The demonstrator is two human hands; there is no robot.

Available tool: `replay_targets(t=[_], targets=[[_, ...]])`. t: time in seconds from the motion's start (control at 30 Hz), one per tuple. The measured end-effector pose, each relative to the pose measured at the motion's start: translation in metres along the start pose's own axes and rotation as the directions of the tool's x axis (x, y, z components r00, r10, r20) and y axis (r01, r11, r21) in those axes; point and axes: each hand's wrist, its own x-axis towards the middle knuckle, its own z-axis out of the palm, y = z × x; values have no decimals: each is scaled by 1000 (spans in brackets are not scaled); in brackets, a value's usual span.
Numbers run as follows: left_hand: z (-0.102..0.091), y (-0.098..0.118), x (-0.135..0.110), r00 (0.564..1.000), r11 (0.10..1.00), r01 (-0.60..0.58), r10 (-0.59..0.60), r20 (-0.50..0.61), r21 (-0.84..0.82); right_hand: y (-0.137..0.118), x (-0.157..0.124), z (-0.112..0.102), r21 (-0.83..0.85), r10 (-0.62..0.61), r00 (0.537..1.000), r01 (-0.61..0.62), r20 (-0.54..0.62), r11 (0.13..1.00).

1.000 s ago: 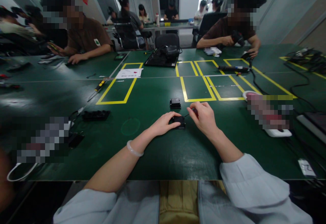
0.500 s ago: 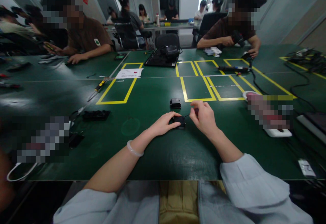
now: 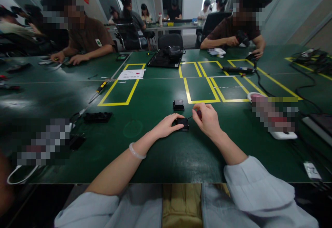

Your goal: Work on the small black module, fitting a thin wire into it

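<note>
A small black block-shaped part [image 3: 183,124] lies on the green table, gripped between the thumb and fingers of my left hand [image 3: 166,126]. To its right, my right hand [image 3: 207,117] is closed around the dark handle of a screwdriver [image 3: 199,114]. The thin shaft points left and its end meets the block's right side; the tip itself is too small to make out. Just beyond my left fingers stands a second black block [image 3: 178,104], untouched.
A black strip-like part [image 3: 98,117] and a blurred phone-like item [image 3: 46,141] lie left. A yellow-black screwdriver [image 3: 101,87] rests farther off. On the right is a white-edged device [image 3: 284,135]. Cables [image 3: 313,57] spread at far right. Two people sit opposite.
My right fingers have shifted slightly around the screwdriver handle. My left hand and both blocks stay put. The person across at left has lowered a hand to the table.
</note>
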Motion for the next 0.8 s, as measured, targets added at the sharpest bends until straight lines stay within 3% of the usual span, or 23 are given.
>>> replay_targets(t=[0.8], targets=[[1,-1,0,1000,1000,-1,1,-9,-2,0,-1,1,0,-8,1000,8,5,1000]])
